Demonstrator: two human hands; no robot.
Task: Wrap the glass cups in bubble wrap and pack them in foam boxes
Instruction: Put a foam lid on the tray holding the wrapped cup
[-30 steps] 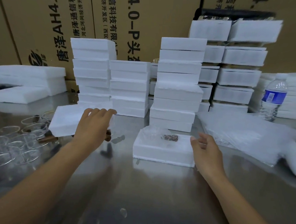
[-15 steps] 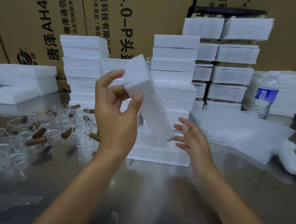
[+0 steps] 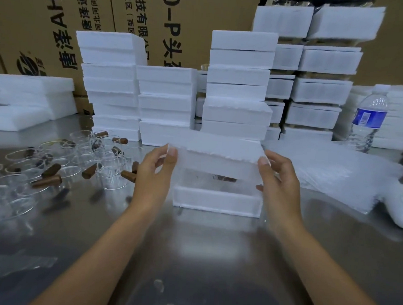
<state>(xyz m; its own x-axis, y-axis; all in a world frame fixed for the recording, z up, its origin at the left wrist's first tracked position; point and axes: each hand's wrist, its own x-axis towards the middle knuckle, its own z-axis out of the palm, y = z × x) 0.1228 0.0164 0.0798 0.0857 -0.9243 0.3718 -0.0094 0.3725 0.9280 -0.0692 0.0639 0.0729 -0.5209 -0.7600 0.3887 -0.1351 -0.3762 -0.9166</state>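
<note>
Foam lid [image 3: 215,160], white and rough-edged, hung level over the foam box [image 3: 216,202], fingers of left hand [image 3: 153,175] and right hand [image 3: 277,183] pinching its ends; earlier it tilted.

Single head-worn wide-angle view, facing forward and down across table [image 3: 201,258]. Close range: forearms enter from bottom edge, left hand [image 3: 155,175] and right hand [image 3: 279,183] mid-frame at either end of foam lid [image 3: 215,162]. Foam box stacks [image 3: 239,84], cardboard cartons [image 3: 50,20] fill background.
</note>
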